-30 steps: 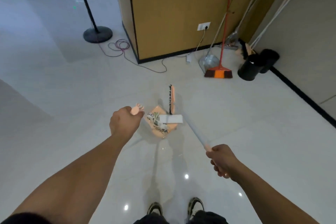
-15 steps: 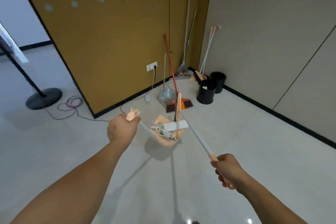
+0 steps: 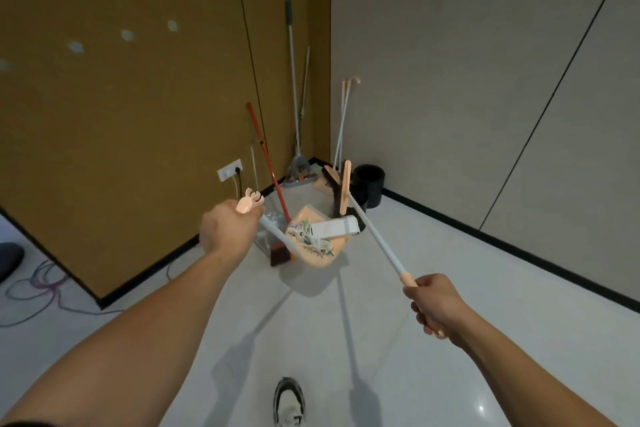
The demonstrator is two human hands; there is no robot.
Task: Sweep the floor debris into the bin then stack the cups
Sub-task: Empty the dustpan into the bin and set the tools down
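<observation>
Head view: the left hand [image 3: 227, 230] is gripping the full peach plastic dustpan [image 3: 317, 246], the right hand [image 3: 434, 303] is holding the white-handled broom [image 3: 372, 236]; the round black bin [image 3: 369, 180] is waiting just beyond the dustpan.

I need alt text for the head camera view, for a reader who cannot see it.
A person's left hand holds a peach dustpan full of debris above the floor, and the right hand grips a broom. Black bins stand in the corner ahead.
</observation>
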